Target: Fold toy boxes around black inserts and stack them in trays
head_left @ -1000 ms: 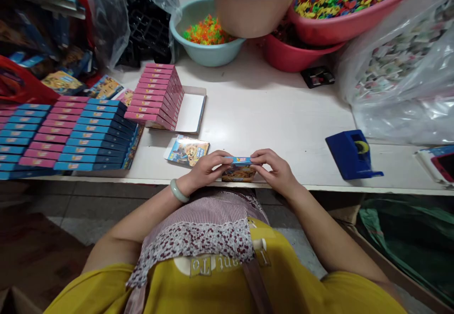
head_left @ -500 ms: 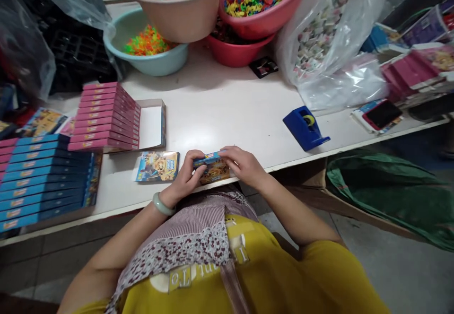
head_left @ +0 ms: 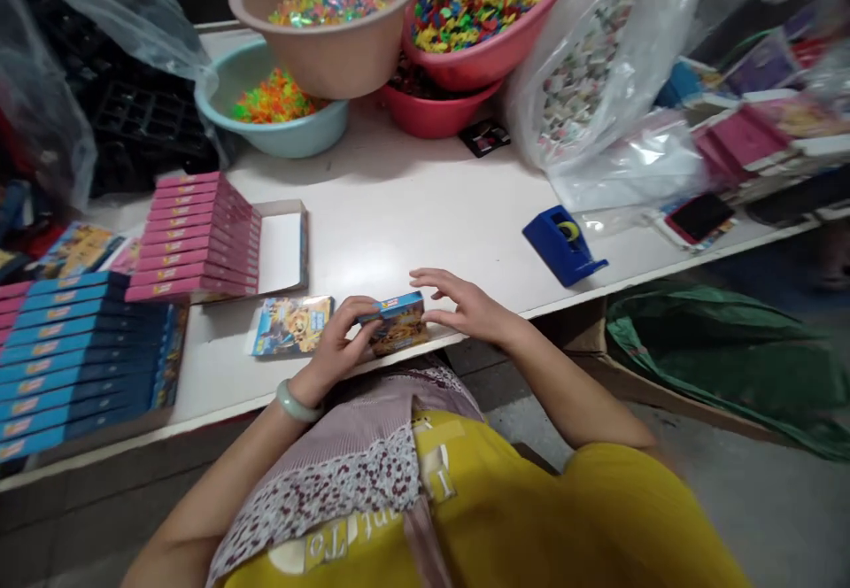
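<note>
A small blue printed cardboard box [head_left: 401,327] stands on its edge at the front of the white table. My left hand [head_left: 343,340] grips its left end, thumb on the near side and fingers over the top. Just off the box's right end is my right hand [head_left: 465,306], its fingers and thumb apart with nothing between them. To the left of my left hand lies a flat printed box [head_left: 292,327] with a colourful picture. A blue tape dispenser [head_left: 564,244] with a yellow-cored roll sits farther right on the table.
Pink boxes [head_left: 192,243] and blue boxes [head_left: 73,358] are stacked at left, near an open box tray [head_left: 282,251]. Behind stand a light-blue basin [head_left: 298,136], a beige basin [head_left: 332,48] and a red basin [head_left: 491,57]. A plastic bag [head_left: 531,119] and a phone [head_left: 700,218] lie right.
My right hand has let go of the box's right end and moved slightly right, its fingers opening. My left hand still holds the box. The whole view has shifted a little.
</note>
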